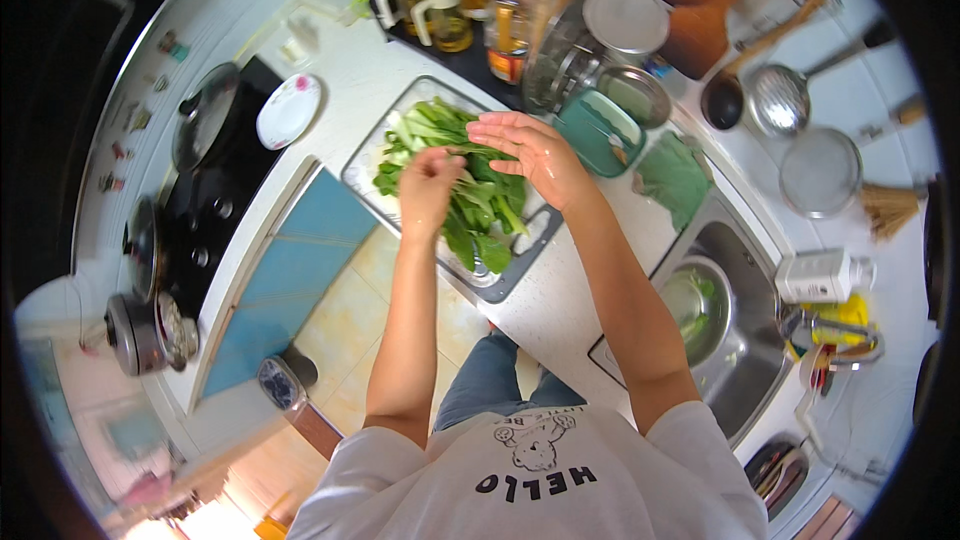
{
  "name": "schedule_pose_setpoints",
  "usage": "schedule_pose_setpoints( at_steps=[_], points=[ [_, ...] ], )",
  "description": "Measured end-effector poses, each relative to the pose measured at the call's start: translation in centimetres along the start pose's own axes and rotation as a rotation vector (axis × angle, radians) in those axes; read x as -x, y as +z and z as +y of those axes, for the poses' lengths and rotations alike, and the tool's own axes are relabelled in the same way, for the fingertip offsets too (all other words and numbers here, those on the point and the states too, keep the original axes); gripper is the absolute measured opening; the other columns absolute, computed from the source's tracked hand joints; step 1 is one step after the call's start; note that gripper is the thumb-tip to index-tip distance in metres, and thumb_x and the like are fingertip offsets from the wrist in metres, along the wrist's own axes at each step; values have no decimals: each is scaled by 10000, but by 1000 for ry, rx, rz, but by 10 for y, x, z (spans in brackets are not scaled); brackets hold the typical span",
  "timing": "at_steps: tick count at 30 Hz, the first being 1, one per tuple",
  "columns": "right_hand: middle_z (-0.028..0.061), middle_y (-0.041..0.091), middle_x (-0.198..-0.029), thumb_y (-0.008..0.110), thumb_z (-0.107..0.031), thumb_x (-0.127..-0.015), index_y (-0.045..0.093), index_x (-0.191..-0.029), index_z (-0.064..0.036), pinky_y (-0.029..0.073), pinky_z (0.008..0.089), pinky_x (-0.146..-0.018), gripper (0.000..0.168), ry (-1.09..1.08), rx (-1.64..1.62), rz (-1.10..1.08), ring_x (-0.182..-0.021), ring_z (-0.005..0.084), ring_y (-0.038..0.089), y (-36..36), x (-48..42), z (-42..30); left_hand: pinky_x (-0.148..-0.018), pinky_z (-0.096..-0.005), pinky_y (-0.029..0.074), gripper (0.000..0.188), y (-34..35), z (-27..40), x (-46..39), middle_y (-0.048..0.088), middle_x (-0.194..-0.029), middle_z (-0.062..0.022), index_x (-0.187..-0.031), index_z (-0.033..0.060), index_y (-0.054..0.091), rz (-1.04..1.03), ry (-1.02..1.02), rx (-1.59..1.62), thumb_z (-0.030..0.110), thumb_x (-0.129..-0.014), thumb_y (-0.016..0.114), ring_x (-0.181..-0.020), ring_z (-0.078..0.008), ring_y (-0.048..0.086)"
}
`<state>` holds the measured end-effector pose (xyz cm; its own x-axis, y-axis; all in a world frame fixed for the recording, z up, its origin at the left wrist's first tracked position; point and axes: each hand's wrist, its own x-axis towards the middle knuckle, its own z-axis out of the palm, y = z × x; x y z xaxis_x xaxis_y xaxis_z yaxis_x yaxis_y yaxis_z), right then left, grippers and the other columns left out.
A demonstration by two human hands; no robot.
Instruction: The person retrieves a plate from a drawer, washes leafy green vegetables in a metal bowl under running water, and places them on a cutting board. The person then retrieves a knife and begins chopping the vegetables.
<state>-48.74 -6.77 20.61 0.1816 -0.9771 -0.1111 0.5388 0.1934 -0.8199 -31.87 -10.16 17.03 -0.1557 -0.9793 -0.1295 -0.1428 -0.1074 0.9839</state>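
A heap of leafy greens with pale stems (491,199) lies on a grey-rimmed cutting board (504,286) on the counter. Over the left part of the heap is my left hand (426,191), its fingers curled together and slightly blurred. Whether a bit of leaf is pinched in its fingertips, I cannot tell. My right hand (546,163) hovers above the heap's right side, fingers stretched out, palm showing and holding nothing. Drops of water glisten on it. Both hands partly hide the greens.
Right of me, a sink (750,345) contains a metal bowl (690,300) with some greens. A green container (596,131) and a green cloth (679,178) lie beyond the board. Oil bottles (448,15) line the back; a floral plate (289,112) sits near the stove (199,217).
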Motion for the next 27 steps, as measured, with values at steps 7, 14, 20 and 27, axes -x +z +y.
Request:
schedule_pose_setpoints(
  at_steps=[7,14,20,27],
  points=[
    [47,578,-889,494,-165,-821,530,-958,-34,419,238,-684,193,-163,215,541,-791,116,540,-76,143,42,-926,-429,284,650,-25,-6,-5,423,-1183,-208,-1172,39,427,-131,655,-1215,228,-619,712,-1129,-360,351],
    [114,581,-795,626,-174,-705,540,-931,-3,450,291,-645,296,262,823,1611,-735,195,567,-255,367,137,-635,-312,426,195,22,22,14,503,-899,-86,-971,77,565,193,638,-956,131,-787,527,-749,-205,511],
    [197,563,-951,702,-318,-592,427,-1110,-1,433,365,-761,667,455,925,1848,-875,304,556,-314,374,198,-662,-251,415,191,162,7,107,517,-988,-65,-976,59,539,-370,645,-635,61,-788,509,-794,-156,512],
    [228,566,-869,537,-127,-653,552,-946,-35,433,408,-756,307,517,765,1513,-856,360,544,-317,378,196,-689,-324,454,235,286,-101,199,519,-946,-143,-971,7,505,-923,188,-443,20,-738,529,-773,-270,550]
  ],
)
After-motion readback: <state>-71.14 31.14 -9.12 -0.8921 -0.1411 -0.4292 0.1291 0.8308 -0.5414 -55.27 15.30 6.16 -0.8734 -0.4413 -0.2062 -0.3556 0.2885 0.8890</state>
